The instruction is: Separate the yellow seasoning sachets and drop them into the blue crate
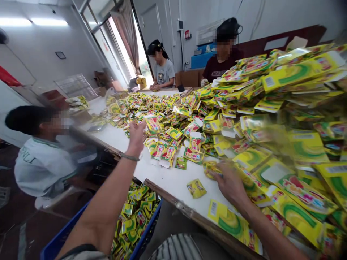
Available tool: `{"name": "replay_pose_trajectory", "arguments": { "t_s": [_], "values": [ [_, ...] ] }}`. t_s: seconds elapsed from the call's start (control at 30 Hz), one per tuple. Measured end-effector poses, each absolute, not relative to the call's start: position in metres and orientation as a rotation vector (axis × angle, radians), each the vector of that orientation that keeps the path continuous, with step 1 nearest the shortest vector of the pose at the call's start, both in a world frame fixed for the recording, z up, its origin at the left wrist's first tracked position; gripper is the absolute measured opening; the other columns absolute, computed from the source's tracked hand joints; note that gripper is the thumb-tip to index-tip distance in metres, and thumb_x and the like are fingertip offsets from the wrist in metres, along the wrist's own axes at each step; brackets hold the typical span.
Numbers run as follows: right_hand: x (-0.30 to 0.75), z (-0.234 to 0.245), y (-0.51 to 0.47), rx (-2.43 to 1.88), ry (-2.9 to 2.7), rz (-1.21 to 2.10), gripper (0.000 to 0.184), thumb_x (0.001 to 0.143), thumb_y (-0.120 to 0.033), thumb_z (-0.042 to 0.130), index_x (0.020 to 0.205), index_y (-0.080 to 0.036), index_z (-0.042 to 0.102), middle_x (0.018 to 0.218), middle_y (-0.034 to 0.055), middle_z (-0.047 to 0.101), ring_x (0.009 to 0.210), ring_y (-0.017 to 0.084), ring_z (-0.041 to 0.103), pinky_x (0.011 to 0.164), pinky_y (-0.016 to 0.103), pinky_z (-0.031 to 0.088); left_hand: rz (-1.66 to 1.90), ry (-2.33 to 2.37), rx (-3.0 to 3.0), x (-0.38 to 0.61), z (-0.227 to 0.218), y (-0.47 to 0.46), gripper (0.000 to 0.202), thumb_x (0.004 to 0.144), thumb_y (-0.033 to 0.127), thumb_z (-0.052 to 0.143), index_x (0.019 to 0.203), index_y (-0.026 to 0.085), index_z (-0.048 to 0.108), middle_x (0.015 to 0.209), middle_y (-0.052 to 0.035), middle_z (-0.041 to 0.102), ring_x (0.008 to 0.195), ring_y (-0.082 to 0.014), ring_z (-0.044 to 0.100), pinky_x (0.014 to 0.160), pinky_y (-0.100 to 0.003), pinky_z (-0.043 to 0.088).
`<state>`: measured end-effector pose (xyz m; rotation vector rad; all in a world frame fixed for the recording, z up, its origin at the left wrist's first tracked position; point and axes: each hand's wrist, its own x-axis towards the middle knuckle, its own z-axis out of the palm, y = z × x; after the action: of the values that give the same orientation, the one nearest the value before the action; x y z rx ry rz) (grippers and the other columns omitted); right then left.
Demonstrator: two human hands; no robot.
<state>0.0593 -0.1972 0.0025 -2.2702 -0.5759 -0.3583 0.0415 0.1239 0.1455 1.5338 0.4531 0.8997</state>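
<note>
Hands: L hand (138, 134) & R hand (230, 180), well apart, both over bench (168, 177) (white top, worn brown edge).

L hand: fingers closed on yellow carton (153, 124), red/green print, slightly blurred; held at near edge of mixed heap (173, 112). Thin wristband (130, 157) on same arm.

R hand: thumb & fingers pinched on small yellow packet (211, 169), low over bench, beside carton pile; part hidden by fingers.

Loose packet (196, 188), qty 1: yellow, flat on bench, between R hand & bench edge.

Printed carton (226, 221), qty 1: yellow w/ green curve & barcode, flat nr bench edge, below R hand.

Carton pile (295, 81): large, R side, stacked high, yellow/green; some w/ white flaps out. Exact qty can't tell.

Blue basket (58, 236): below bench edge, under L forearm; full of yellow packets (135, 220).

Co-workers, qty 3: person in white shirt (45, 164), seated L; person in grey shirt (165, 72), far side, dk cap; person in maroon shirt (221, 66), far side, blk cap.

Backgd: curtain (129, 36) by bright opening; blue box (200, 57) nr wall.
</note>
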Motion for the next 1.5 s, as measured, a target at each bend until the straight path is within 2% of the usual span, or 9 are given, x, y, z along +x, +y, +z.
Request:
{"name": "replay_pose_trajectory", "arguments": {
  "t_s": [0.07, 0.2, 0.37, 0.63, 0.77, 0.9, 1.2, 1.4, 1.5],
  "values": [
    [0.059, 0.009, -0.198, -2.200, -0.475, -0.335, 0.034, 0.087, -0.046, 0.046, 0.099, -0.016, 0.058, 0.096, 0.0128, 0.066, 0.077, 0.024, 0.064, 0.070, 0.035, 0.048, 1.063, 0.451, 1.614, 0.053, 0.157, 0.142, 0.040, 0.073, 0.033, 0.067, 0.108, 0.017, 0.054, 0.087, -0.0002, 0.059, 0.074, -0.0095, 0.055, 0.067, -0.021, 0.043],
    [0.056, 0.023, -0.202, -2.033, -0.251, -0.213, 0.039, 0.085, -0.051, 0.052, 0.103, -0.017, 0.056, 0.071, 0.0038, 0.063, 0.050, 0.016, 0.055, 0.055, 0.029, 0.043, 0.724, 0.361, 2.008, 0.038, 0.116, 0.120, 0.030, 0.073, 0.041, 0.066, 0.085, 0.014, 0.062, 0.071, -0.0004, 0.060, 0.066, -0.0124, 0.054, 0.063, -0.024, 0.042],
    [0.054, 0.028, -0.204, -1.949, -0.183, -0.240, 0.039, 0.083, -0.052, 0.057, 0.102, -0.018, 0.056, 0.056, -0.0011, 0.057, 0.050, 0.016, 0.053, 0.052, 0.027, 0.040, 0.336, 0.330, 2.418, 0.017, 0.057, 0.053, 0.021, 0.082, 0.037, 0.056, 0.078, 0.019, 0.066, 0.070, -0.0012, 0.066, 0.067, -0.0170, 0.060, 0.064, -0.028, 0.041],
    [0.057, 0.025, -0.204, -1.788, -0.142, -0.127, 0.038, 0.077, -0.047, 0.064, 0.102, -0.021, 0.051, 0.052, -0.0081, 0.041, 0.047, 0.013, 0.045, 0.046, 0.024, 0.037, 0.238, 0.394, 3.152, 0.042, 0.043, 0.022, 0.027, 0.078, 0.036, 0.064, 0.086, 0.010, 0.068, 0.107, -0.0204, 0.061, 0.111, -0.0375, 0.051, 0.087, -0.045, 0.041],
    [0.058, 0.022, -0.201, -1.724, -0.206, -0.080, 0.038, 0.075, -0.045, 0.065, 0.100, -0.021, 0.051, 0.060, -0.0073, 0.039, 0.053, 0.013, 0.045, 0.052, 0.026, 0.044, 0.187, 0.300, 2.710, 0.031, 0.032, 0.020, 0.019, 0.080, 0.034, 0.061, 0.083, 0.015, 0.059, 0.082, -0.0095, 0.064, 0.087, -0.0274, 0.061, 0.075, -0.037, 0.045],
    [0.054, 0.027, -0.198, -1.755, -0.268, 0.179, 0.030, 0.076, -0.048, 0.060, 0.081, -0.018, 0.055, 0.062, -0.0013, 0.055, 0.059, 0.017, 0.055, 0.057, 0.029, 0.046, 0.002, 0.248, 1.866, 0.011, 0.024, 0.005, 0.032, 0.071, 0.044, 0.069, 0.081, 0.018, 0.054, 0.073, -0.0018, 0.064, 0.067, -0.0182, 0.063, 0.060, -0.026, 0.045],
    [0.041, 0.036, -0.192, -1.860, -0.545, 0.240, 0.024, 0.080, -0.039, 0.059, 0.088, -0.017, 0.063, 0.086, 0.0042, 0.066, 0.083, 0.020, 0.058, 0.077, 0.032, 0.046, -0.046, 0.273, 1.470, -0.006, 0.020, -0.019, 0.041, 0.055, 0.030, 0.083, 0.086, 0.014, 0.062, 0.071, 0.0007, 0.068, 0.065, -0.0118, 0.061, 0.065, -0.023, 0.047],
    [0.041, 0.035, -0.191, -1.708, -0.475, 0.208, 0.028, 0.083, -0.044, 0.054, 0.095, -0.019, 0.060, 0.089, 0.0038, 0.066, 0.083, 0.019, 0.059, 0.074, 0.030, 0.047, -0.075, 0.300, 1.348, -0.007, 0.023, -0.027, 0.048, 0.054, 0.031, 0.085, 0.092, 0.014, 0.061, 0.077, -0.0014, 0.071, 0.068, -0.0138, 0.063, 0.069, -0.026, 0.049],
    [0.039, 0.037, -0.193, -1.926, -0.561, 0.195, 0.019, 0.083, -0.037, 0.055, 0.081, -0.018, 0.058, 0.073, 0.0012, 0.060, 0.069, 0.017, 0.052, 0.064, 0.027, 0.041, -0.150, 0.226, 1.385, -0.008, 0.026, -0.023, 0.039, 0.057, 0.027, 0.082, 0.090, 0.012, 0.066, 0.081, -0.0035, 0.071, 0.070, -0.0124, 0.061, 0.069, -0.023, 0.047]
  ]
}}
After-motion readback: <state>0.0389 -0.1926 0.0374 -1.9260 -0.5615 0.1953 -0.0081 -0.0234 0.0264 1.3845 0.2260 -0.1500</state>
